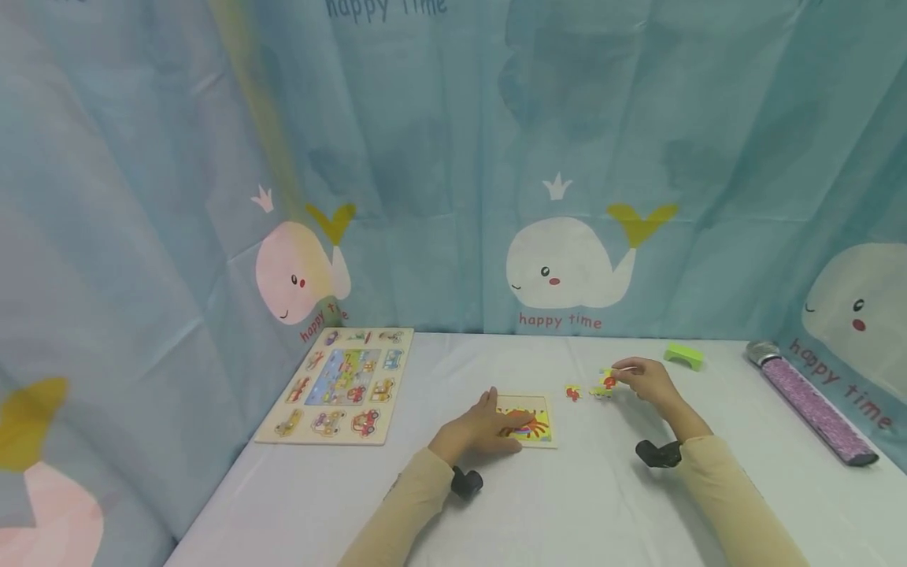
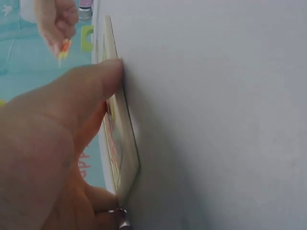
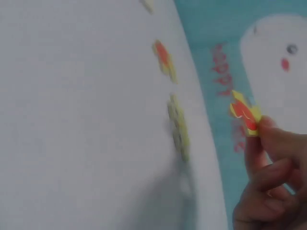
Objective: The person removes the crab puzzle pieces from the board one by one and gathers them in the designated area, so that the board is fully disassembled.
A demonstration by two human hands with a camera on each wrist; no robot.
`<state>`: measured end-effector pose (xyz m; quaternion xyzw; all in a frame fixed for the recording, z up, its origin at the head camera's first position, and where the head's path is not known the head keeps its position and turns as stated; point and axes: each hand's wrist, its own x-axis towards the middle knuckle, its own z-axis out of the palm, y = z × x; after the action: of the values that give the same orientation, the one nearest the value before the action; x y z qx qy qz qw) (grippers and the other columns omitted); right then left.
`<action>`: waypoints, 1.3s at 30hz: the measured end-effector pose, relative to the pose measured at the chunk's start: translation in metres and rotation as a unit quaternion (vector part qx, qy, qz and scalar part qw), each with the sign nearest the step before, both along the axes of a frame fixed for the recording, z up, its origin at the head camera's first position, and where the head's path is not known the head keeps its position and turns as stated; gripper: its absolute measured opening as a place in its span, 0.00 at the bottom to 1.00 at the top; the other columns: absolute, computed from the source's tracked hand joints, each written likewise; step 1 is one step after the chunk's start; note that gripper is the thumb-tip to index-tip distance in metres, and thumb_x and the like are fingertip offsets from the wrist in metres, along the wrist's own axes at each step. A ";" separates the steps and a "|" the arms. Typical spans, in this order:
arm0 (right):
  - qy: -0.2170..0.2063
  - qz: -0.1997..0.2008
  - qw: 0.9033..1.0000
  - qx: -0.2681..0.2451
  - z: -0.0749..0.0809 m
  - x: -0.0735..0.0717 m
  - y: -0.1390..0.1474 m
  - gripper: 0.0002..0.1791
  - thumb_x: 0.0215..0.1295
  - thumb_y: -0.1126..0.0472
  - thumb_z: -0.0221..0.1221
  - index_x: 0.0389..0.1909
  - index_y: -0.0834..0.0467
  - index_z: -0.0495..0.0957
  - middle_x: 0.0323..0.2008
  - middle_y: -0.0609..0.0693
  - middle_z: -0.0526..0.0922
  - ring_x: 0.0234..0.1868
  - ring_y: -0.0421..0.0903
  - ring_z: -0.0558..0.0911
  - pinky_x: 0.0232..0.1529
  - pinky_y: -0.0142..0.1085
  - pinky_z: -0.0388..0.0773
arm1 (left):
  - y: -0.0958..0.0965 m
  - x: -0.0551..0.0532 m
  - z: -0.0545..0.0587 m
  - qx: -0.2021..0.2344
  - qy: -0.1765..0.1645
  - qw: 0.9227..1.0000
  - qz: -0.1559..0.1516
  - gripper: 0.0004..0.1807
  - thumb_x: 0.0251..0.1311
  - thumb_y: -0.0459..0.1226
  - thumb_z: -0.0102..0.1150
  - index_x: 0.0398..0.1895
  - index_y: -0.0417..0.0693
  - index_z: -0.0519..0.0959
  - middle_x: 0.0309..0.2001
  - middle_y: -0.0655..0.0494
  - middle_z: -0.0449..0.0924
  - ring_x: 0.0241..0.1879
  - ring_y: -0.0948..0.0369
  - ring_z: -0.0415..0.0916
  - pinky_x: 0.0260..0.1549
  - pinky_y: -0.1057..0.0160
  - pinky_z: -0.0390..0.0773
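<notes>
My left hand (image 1: 482,425) lies at the left side of a small jigsaw puzzle board (image 1: 550,433), fingers spread over its red crab picture. In the left wrist view, the thumb (image 2: 96,79) touches the board's near edge (image 2: 125,139). My right hand (image 1: 648,382) pinches a yellow and red puzzle piece (image 3: 245,112) between thumb and fingers, raised above the table. Below it lie a yellow-edged puzzle piece (image 3: 178,127), perhaps more than one, and a red and yellow puzzle piece (image 1: 572,392). Part of the crab picture is hidden under my left hand.
A large wooden vehicle puzzle (image 1: 347,378) lies at the back left. At the back right stands a green arch block (image 1: 683,356), with a glittery pink tube with a silver end (image 1: 815,405) farther right. A blue whale-print curtain (image 1: 425,236) borders the white table (image 1: 567,512).
</notes>
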<state>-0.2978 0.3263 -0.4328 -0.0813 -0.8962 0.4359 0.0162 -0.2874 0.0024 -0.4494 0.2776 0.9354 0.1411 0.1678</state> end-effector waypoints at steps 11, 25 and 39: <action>-0.042 -0.036 0.998 0.030 -0.011 0.000 0.033 0.23 0.61 0.51 0.58 0.50 0.65 0.76 0.53 0.67 0.73 0.47 0.56 0.73 0.36 0.36 0.72 | -0.016 0.000 0.005 0.008 0.002 1.000 -0.024 0.31 0.57 0.53 0.55 0.63 0.87 0.56 0.73 0.42 0.36 0.73 0.50 0.36 0.66 0.45 0.52; -0.011 -0.032 0.994 0.101 -0.022 0.001 0.035 0.15 0.63 0.60 0.55 0.41 0.70 0.77 0.42 0.67 0.79 0.41 0.58 0.76 0.38 0.44 0.73 | -0.015 0.002 0.003 -0.017 0.022 0.998 -0.057 0.28 0.62 0.52 0.50 0.64 0.84 0.57 0.73 0.40 0.37 0.72 0.47 0.38 0.65 0.46 0.54; -0.028 -0.034 0.993 0.110 -0.027 -0.002 0.033 0.15 0.62 0.61 0.54 0.44 0.69 0.73 0.40 0.65 0.78 0.38 0.55 0.76 0.33 0.39 0.73 | -0.016 0.008 0.002 -0.037 0.018 0.998 -0.047 0.25 0.64 0.54 0.44 0.64 0.86 0.55 0.73 0.40 0.34 0.72 0.44 0.37 0.65 0.43 0.53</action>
<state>-0.3002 0.3597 -0.4598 -0.1215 -0.9354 0.3318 0.0144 -0.2791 -0.0139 -0.4474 0.3169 0.9288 0.0936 0.1675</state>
